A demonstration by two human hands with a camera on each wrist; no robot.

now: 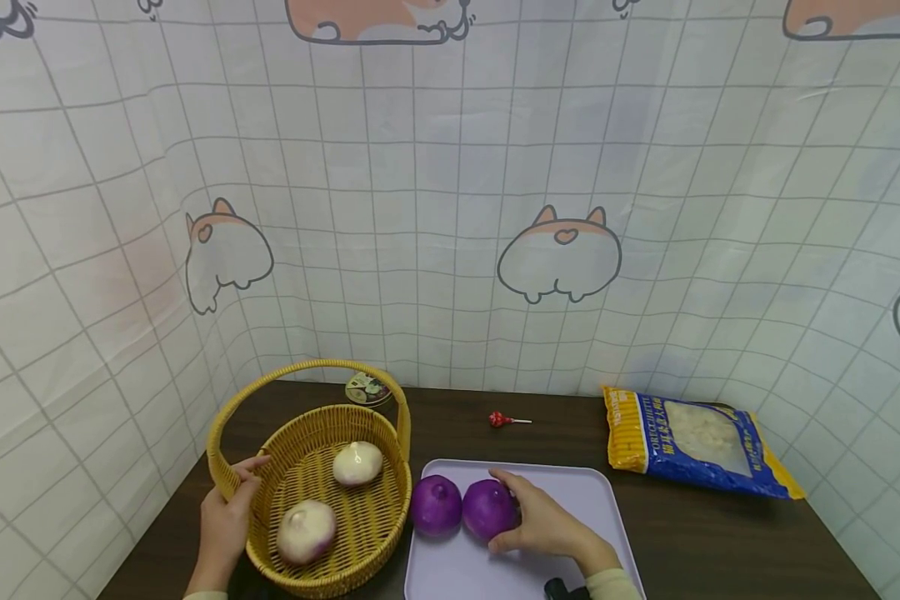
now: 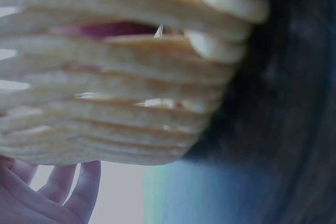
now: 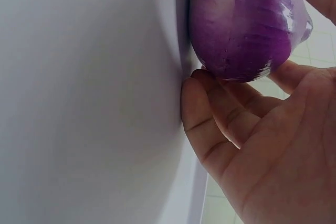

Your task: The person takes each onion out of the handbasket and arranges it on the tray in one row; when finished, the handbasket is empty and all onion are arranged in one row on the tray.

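Observation:
My left hand (image 1: 225, 510) grips the yellow woven basket (image 1: 330, 577) at its left rim, by the foot of the tall handle. In the left wrist view the basket's slatted side (image 2: 105, 98) fills the upper left, with fingers (image 2: 84, 190) below it. Inside the basket lie two whitish bulbs tinged purple, one near (image 1: 306, 532) and one far (image 1: 357, 463). My right hand (image 1: 543, 517) holds a purple onion (image 1: 487, 510) on the lilac tray (image 1: 555, 473), thumb on the near side and fingers on the far side. A second purple onion (image 1: 437, 506) sits directly left of it.
Behind the basket stands a small round tin (image 1: 367, 389). A red lollipop (image 1: 499, 419) lies beyond the tray. At the right rests a blue and yellow bag of pasta (image 1: 701, 442). A white checked curtain (image 1: 450, 208) encloses the dark table (image 1: 720, 542).

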